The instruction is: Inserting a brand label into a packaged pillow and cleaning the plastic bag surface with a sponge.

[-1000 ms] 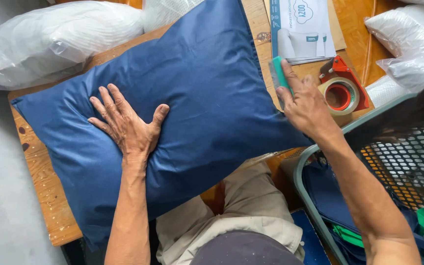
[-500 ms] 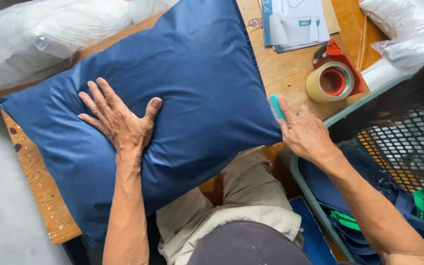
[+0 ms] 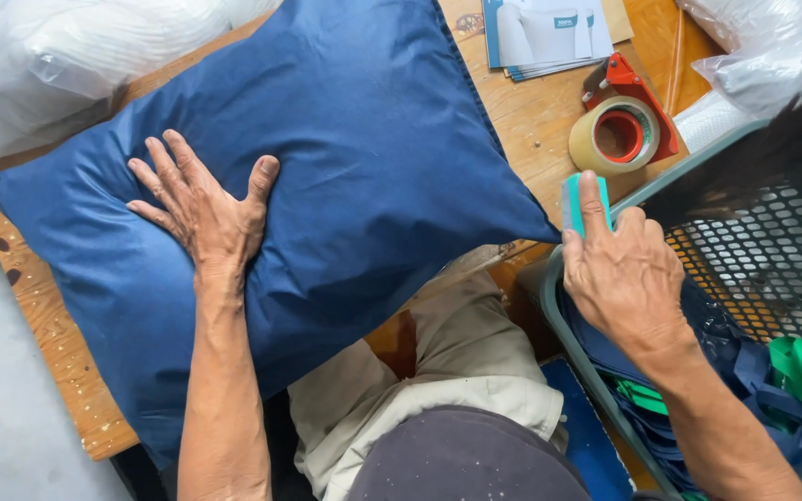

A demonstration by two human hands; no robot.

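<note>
A big dark blue pillow [image 3: 355,139] lies across a wooden table [image 3: 531,116]. My left hand [image 3: 199,206] presses flat on its left half, fingers spread. My right hand [image 3: 626,271] grips a small teal block-like tool [image 3: 575,200] just off the pillow's right corner, near the rim of a grey-green mesh basket [image 3: 744,269]. What kind of tool it is cannot be told.
A roll of clear tape in a red dispenser [image 3: 622,130] sits on the table's right side, printed leaflets [image 3: 540,32] behind it. Plastic-wrapped white pillows [image 3: 58,65] lie at left and top right [image 3: 763,51]. The basket holds dark blue and green fabric [image 3: 772,390].
My right hand with the teal tool has slid down along the pillow's right edge and off its corner toward the basket. My left hand stays pressed on the pillow.
</note>
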